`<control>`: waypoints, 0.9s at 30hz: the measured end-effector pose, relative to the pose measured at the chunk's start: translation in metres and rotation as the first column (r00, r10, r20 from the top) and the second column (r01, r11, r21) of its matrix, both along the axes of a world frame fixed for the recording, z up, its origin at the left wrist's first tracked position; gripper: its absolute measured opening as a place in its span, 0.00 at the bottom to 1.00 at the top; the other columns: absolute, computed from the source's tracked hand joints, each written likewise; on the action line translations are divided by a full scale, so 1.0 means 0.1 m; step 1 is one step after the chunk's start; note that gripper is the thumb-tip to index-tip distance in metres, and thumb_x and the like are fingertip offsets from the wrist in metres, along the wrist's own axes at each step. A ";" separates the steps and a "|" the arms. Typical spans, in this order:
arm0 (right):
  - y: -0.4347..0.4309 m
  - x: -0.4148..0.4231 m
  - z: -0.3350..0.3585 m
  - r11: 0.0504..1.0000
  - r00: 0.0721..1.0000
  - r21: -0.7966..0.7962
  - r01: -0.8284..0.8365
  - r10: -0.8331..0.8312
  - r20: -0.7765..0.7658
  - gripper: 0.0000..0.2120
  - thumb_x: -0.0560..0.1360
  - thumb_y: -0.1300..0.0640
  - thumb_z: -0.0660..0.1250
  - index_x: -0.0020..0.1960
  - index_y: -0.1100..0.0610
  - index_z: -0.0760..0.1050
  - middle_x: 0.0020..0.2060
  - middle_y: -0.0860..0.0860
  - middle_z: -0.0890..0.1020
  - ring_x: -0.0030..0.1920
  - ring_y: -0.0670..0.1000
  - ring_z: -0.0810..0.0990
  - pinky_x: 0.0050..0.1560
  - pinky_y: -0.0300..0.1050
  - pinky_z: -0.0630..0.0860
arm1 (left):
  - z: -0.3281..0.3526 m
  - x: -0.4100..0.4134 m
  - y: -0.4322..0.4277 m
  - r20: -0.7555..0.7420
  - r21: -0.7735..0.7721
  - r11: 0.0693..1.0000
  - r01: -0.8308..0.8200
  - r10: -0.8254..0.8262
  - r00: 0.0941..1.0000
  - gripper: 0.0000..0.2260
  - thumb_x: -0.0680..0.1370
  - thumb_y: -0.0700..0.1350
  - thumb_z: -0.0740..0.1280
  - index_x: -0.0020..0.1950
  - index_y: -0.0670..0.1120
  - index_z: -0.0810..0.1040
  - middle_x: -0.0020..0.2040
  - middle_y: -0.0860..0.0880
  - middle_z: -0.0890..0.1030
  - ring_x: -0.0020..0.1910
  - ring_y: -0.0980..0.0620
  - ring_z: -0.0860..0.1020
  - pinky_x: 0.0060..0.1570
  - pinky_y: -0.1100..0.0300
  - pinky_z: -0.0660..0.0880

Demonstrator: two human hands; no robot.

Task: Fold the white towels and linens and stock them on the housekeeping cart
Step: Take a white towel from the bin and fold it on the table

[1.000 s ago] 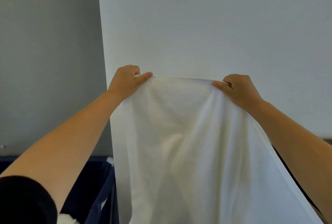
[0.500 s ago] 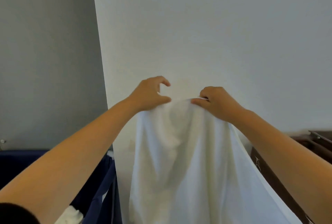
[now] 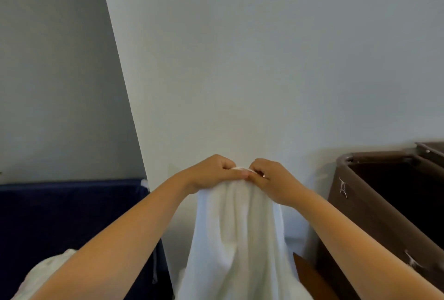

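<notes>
The white towel [image 3: 240,234] hangs below both hands. The left hand [image 3: 211,174] and right hand [image 3: 271,179] touch each other and pinch its gathered top edge. Behind the hands stands a wall [image 3: 240,59]. Left of the left hand, a navy bin [image 3: 72,215] holds white linen [image 3: 48,268]. Right of the right hand is a brown bin [image 3: 360,203] with a dark interior.

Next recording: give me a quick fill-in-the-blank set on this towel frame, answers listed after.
The left hand and right hand both pinch the top edge of a ___ towel.
From their grip the towel hangs ___.
The bin on the person's right is ___ in colour.
The navy bin stands on the person's ___ side.
Missing words: white; down; brown; left.
</notes>
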State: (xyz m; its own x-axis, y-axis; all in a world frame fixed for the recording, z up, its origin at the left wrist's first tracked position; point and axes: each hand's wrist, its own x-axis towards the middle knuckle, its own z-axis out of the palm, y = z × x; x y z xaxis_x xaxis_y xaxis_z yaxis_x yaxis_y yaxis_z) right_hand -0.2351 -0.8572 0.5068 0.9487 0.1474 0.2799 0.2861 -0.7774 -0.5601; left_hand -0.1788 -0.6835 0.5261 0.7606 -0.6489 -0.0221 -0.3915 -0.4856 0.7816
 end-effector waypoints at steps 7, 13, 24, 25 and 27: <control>-0.19 -0.11 -0.66 0.995 0.967 -0.003 0.102 -0.100 -0.235 0.15 0.81 0.53 0.57 0.44 0.62 0.74 0.40 0.50 0.72 0.42 0.49 0.71 0.40 0.36 0.65 | -0.24 -0.04 -0.16 -0.172 -0.176 0.983 -0.061 0.031 0.985 0.26 0.76 0.35 0.64 0.19 0.51 0.65 0.22 0.56 0.64 0.21 0.59 0.62 0.24 0.68 0.61; -0.33 -0.12 -1.04 0.914 0.894 -0.118 0.389 -0.405 -0.194 0.15 0.81 0.57 0.54 0.44 0.63 0.75 0.38 0.52 0.73 0.41 0.53 0.72 0.40 0.44 0.66 | -0.32 -0.05 -0.19 -0.224 -0.249 0.967 -0.047 -0.011 0.974 0.22 0.70 0.37 0.65 0.20 0.52 0.61 0.22 0.56 0.61 0.20 0.58 0.59 0.22 0.67 0.58; -0.29 -0.04 -1.18 0.766 0.867 0.408 0.497 -0.416 -0.274 0.04 0.76 0.60 0.66 0.46 0.58 0.80 0.38 0.48 0.78 0.42 0.50 0.76 0.40 0.40 0.71 | -0.35 -0.08 -0.02 -0.342 -0.253 0.967 -0.019 -0.071 0.937 0.18 0.56 0.49 0.72 0.22 0.51 0.62 0.23 0.54 0.62 0.21 0.57 0.61 0.22 0.67 0.60; -0.27 -0.03 -1.18 0.769 0.872 0.414 0.488 -0.406 -0.275 0.04 0.76 0.60 0.66 0.46 0.58 0.80 0.38 0.48 0.78 0.41 0.50 0.76 0.38 0.39 0.72 | -0.35 -0.07 0.00 -0.357 -0.261 0.965 -0.023 -0.074 0.931 0.17 0.56 0.48 0.72 0.21 0.51 0.62 0.23 0.54 0.62 0.21 0.57 0.62 0.22 0.67 0.60; -0.22 -0.02 -1.16 0.797 0.883 0.386 0.465 -0.381 -0.275 0.04 0.77 0.60 0.66 0.46 0.58 0.80 0.39 0.49 0.79 0.41 0.49 0.76 0.37 0.34 0.71 | -0.37 -0.08 0.03 -0.395 -0.300 0.953 -0.039 -0.087 0.914 0.15 0.55 0.47 0.71 0.21 0.51 0.63 0.23 0.54 0.63 0.22 0.56 0.63 0.24 0.65 0.60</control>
